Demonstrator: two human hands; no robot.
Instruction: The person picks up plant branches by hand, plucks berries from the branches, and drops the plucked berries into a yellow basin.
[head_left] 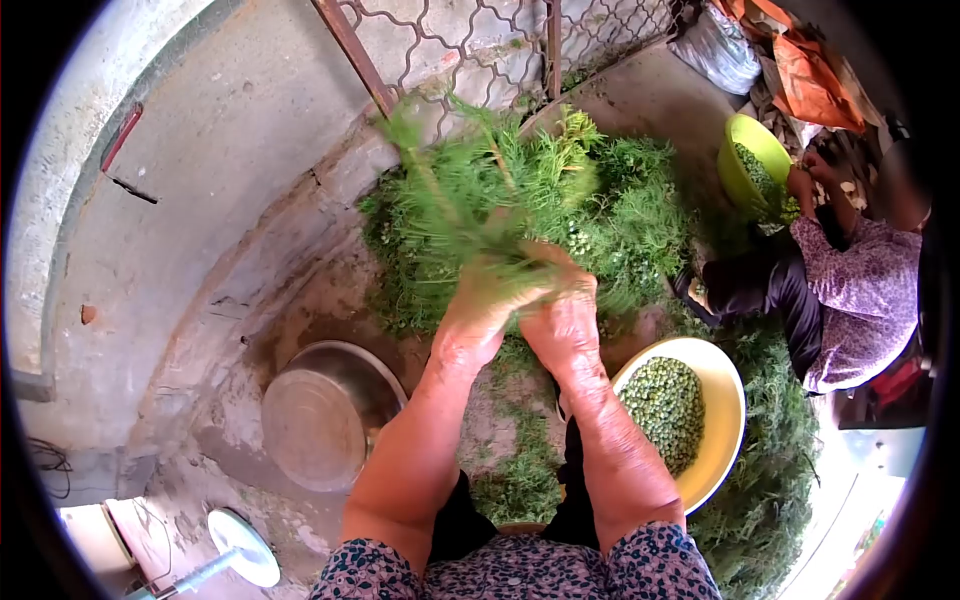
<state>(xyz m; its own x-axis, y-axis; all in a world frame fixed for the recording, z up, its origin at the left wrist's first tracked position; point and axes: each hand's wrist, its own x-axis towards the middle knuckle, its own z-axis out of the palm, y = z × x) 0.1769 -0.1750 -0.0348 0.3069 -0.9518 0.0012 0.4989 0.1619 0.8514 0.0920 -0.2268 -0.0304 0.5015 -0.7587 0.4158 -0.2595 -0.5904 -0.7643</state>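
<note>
My left hand [482,305] and my right hand [562,305] are side by side, closed around a feathery green branch [430,200]. Its fine leaves point away from me and are smeared by motion. The fingertips are partly hidden behind the greenery. Beyond and below my hands lies a large heap of similar feathery branches [645,215], with small round green berries among them. Near my right forearm stands a pale yellow basin [730,400] that holds many round green berries [662,410].
A metal pot [315,430] is at my left. On the right a seated co-worker [860,290] has their hands over a lime green basin [742,135] of berries. Cut greenery [760,450] covers the floor there. A metal lattice gate [470,50] and a concrete wall [200,150] stand ahead.
</note>
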